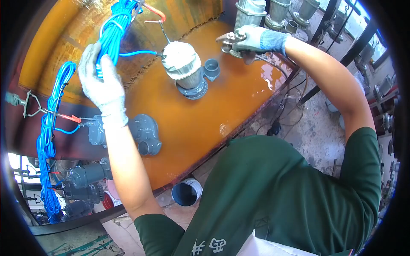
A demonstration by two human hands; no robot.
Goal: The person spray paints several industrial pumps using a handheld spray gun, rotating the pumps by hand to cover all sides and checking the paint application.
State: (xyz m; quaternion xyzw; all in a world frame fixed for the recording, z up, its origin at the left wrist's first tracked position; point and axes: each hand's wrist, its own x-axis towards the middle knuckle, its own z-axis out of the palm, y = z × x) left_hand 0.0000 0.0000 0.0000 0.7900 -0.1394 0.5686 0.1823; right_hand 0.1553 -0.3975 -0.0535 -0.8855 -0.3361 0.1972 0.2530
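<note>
Here the person leans over a rust-orange tank [222, 111] filled with murky water, both hands in light knit gloves. The left hand [100, 79] is raised over the left side of the tank, its fingers [87, 55] closed around a bundled coil of blue cable [114, 25] that hangs down through the grip. From that coil a single blue strand runs right to the top of a grey submersible pump [184, 68], which stands upright in the water near the middle of the tank, its pale cap uppermost and a grey outlet elbow [211, 68] just beside it on the right. The right hand [252, 39] reaches to the far edge of the tank, fingers wrapped around a small metal part [232, 45]; what exactly that part is cannot be told. Just behind that hand, a row of bare metal pump housings [273, 13] stands beyond the far rim. A second grey pump [143, 134] lies on its side near the tank's left edge, partly behind the left forearm, with another blue cable coil [51, 128] hanging beside it. Below the near rim, a blue bucket [187, 193] sits on the floor.
</note>
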